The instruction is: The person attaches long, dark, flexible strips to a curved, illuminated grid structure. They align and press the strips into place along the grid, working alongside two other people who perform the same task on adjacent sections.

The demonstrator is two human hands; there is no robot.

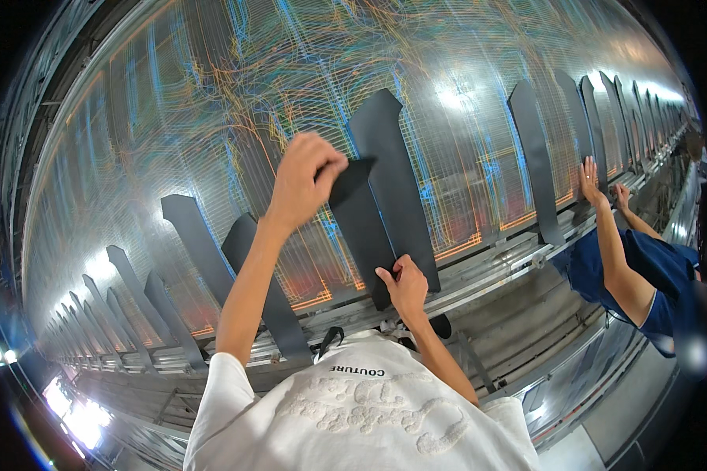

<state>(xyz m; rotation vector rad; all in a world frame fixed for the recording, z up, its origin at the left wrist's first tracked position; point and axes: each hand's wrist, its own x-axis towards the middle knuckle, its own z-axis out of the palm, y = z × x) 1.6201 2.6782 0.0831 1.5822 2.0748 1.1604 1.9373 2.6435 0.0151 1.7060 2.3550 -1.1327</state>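
Observation:
I stand at a large shiny panel (212,118) covered in fine coloured lines. My left hand (305,182) is raised and pinches the folded upper end of a long black strip (363,228) that lies against the panel. My right hand (407,287) grips the same strip at its lower end, just above the metal rail (479,271). A second, wider black strip (394,180) stands right beside it, partly overlapped by the one I hold.
Several more black strips (536,157) lean along the panel to both sides. At the right a person in a dark blue shirt (644,271) presses one hand (588,177) to the panel. Metal frames and ledges run below the rail.

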